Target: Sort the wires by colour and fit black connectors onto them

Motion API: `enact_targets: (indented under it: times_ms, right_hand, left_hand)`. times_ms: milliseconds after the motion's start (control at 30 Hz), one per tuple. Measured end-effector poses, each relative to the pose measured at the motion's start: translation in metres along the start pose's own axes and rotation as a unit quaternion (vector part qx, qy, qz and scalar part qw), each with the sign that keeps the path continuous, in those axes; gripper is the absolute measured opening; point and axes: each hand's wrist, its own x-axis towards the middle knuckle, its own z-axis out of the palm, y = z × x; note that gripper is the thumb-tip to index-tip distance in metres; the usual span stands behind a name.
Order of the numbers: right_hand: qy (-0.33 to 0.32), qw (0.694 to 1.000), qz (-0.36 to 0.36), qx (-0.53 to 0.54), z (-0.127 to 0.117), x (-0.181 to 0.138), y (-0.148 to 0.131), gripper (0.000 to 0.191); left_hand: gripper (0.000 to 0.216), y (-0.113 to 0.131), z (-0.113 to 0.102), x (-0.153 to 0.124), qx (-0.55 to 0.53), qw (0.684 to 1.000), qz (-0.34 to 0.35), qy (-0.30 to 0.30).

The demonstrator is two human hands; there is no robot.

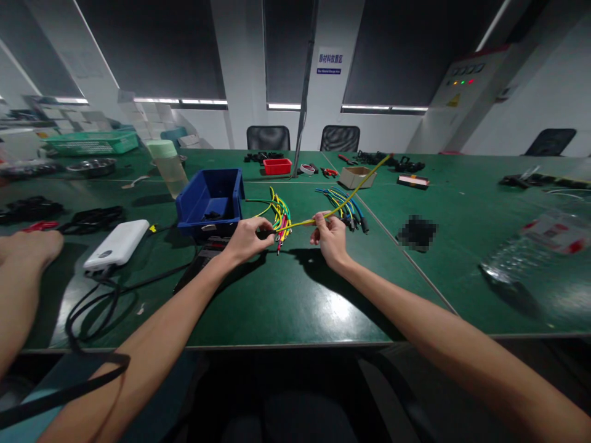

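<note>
A long yellow wire (364,184) runs between my two hands over the green table (295,307). My left hand (249,239) pinches its black end, and my right hand (331,239) grips it farther along with thumb and fingers. Beyond the right hand, the free length slants up to the right. Behind my left hand lies a bundle of yellow, green and red wires (279,212). Past my right hand is a second bundle of blue and yellow wires (354,212) with black ends.
A blue bin (210,195) stands left of my left hand, with a white power bank (117,245) and black cable nearby. Another person's hand (34,249) rests at far left. A cardboard box (356,178) and red tray (277,167) sit behind; a clear plastic bottle (530,249) lies right.
</note>
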Motion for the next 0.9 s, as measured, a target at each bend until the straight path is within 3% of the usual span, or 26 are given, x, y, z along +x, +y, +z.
enact_targets:
  times_ms: [300, 600, 900]
  right_hand:
    - [0.004, 1.000, 0.004, 0.003, -0.0006, 0.0008, 0.0015, 0.042]
    - [0.018, 1.000, 0.007, 0.012, -0.0014, 0.0033, 0.0013, 0.041]
    - [0.040, 0.999, 0.015, 0.021, -0.0036, 0.0068, 0.0027, 0.043]
  left_hand:
    - [0.015, 0.0025, 0.0002, -0.0002, -0.036, 0.999, -0.014, -0.033]
    - [0.025, -0.0002, 0.0026, 0.0012, -0.119, 0.989, -0.070, -0.054]
    - [0.036, 0.0020, -0.0006, 0.0040, -0.318, 0.930, -0.163, -0.081]
